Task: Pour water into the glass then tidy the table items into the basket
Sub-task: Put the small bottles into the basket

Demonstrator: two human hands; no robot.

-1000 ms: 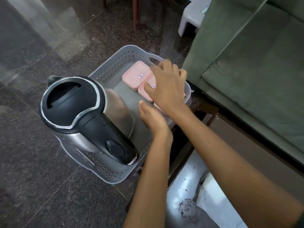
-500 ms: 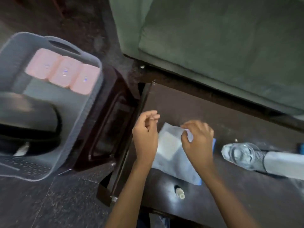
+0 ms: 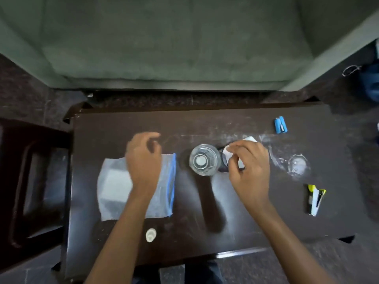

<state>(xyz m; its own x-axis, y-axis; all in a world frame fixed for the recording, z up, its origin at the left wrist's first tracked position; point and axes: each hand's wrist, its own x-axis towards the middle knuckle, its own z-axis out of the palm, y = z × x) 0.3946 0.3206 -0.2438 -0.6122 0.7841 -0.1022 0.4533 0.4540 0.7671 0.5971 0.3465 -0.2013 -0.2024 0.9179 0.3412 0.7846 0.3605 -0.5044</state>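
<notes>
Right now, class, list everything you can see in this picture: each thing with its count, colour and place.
Table: one, dark brown, centre.
Glass: one, clear, upright mid-table.
Zip bag: one, clear with blue edge, flat at left.
Small bottle: one, whitish, near front edge.
Batteries: pair, blue, far right.
Stapler: one, yellow and black, right.
White item: one, under the right hand; kind unclear.
Sofa: one, green, behind the table.
Left hand: over the bag.
Right hand: beside the glass, fingers pinching the white item.
</notes>
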